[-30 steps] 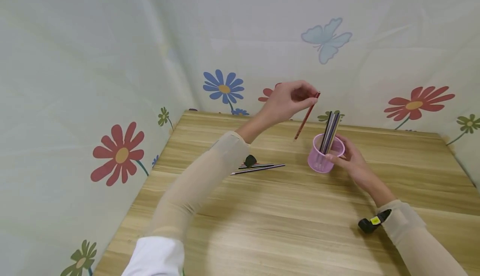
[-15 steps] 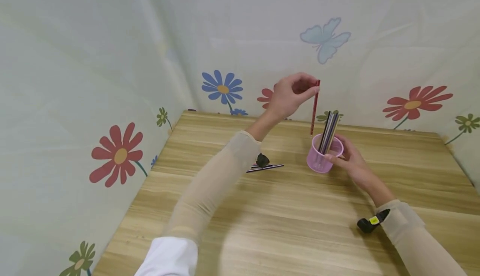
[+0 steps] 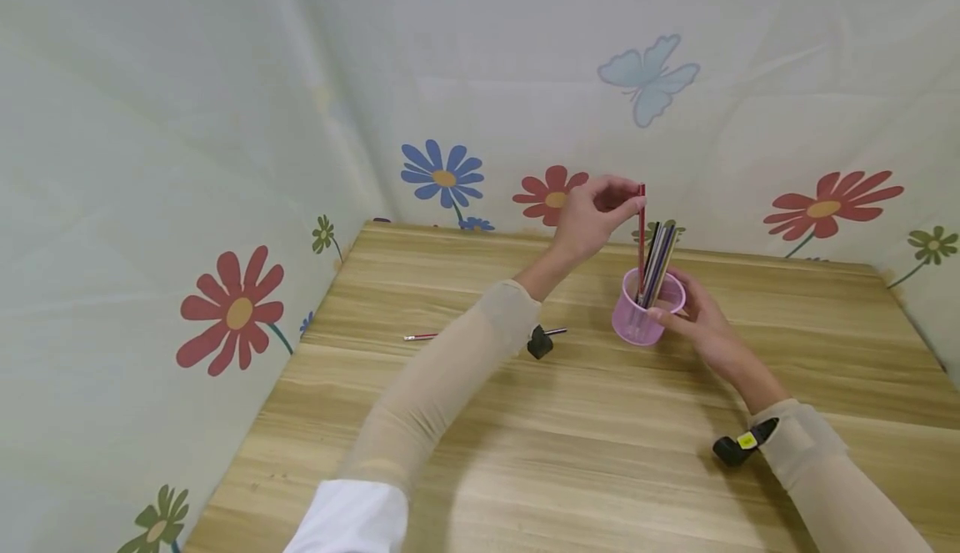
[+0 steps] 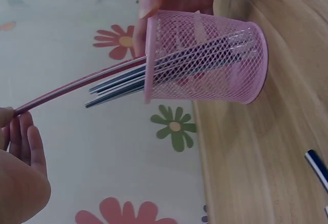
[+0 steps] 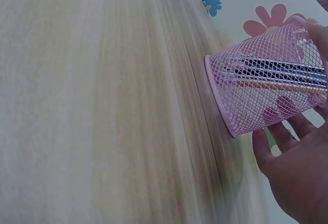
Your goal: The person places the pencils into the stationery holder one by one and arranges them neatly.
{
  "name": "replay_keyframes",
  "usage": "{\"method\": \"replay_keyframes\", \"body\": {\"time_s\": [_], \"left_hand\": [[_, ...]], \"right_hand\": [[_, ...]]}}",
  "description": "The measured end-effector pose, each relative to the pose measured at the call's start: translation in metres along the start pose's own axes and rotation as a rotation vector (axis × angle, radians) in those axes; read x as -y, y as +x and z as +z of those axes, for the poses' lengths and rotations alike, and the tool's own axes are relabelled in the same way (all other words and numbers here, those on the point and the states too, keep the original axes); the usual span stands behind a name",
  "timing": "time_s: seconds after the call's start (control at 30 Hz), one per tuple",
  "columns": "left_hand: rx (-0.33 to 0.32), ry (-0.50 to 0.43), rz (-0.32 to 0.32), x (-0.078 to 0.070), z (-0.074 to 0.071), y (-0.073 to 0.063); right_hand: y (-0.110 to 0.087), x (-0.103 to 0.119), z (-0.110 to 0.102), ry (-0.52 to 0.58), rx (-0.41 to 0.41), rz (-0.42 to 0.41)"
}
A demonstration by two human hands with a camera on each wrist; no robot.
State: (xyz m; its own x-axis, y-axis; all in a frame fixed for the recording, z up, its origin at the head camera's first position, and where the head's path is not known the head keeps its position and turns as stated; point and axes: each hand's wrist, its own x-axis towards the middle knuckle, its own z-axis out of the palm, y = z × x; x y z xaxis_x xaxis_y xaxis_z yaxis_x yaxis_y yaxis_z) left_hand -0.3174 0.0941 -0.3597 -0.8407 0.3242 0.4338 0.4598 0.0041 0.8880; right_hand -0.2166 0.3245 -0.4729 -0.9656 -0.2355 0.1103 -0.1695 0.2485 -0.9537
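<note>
My left hand pinches a red pencil near its top end, between thumb and fingers. The pencil points down, its lower end inside the rim of a pink mesh pencil cup. Several dark and light pencils lean in the cup; in the left wrist view their ends stick out past the rim. My right hand grips the cup's right side, thumb at the near rim, and in the right wrist view its fingers curl round the mesh wall. The cup stands on the wooden table.
More pencils lie on the table, left of the cup: a red one and a dark one, partly hidden by my left forearm. A floral curtain hangs behind the table's back edge and along its left side.
My left hand has carried the red pencil rightward to above the cup, turned it upright, then lowered its end inside the rim. My right hand and the cup have stayed put.
</note>
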Motion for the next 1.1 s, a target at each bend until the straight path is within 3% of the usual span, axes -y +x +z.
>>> {"method": "replay_keyframes", "body": {"time_s": [0.6, 0.83, 1.1], "left_hand": [[0.030, 0.019, -0.053, 0.031, 0.026, -0.013], [-0.012, 0.042, -0.066, 0.037, 0.032, -0.018], [-0.040, 0.056, -0.097, 0.041, 0.037, -0.014]], "right_hand": [[-0.001, -0.003, 0.000, 0.005, -0.007, -0.010], [-0.001, -0.002, -0.001, 0.004, -0.004, -0.022], [0.000, -0.004, 0.000, 0.004, -0.008, -0.046]]}}
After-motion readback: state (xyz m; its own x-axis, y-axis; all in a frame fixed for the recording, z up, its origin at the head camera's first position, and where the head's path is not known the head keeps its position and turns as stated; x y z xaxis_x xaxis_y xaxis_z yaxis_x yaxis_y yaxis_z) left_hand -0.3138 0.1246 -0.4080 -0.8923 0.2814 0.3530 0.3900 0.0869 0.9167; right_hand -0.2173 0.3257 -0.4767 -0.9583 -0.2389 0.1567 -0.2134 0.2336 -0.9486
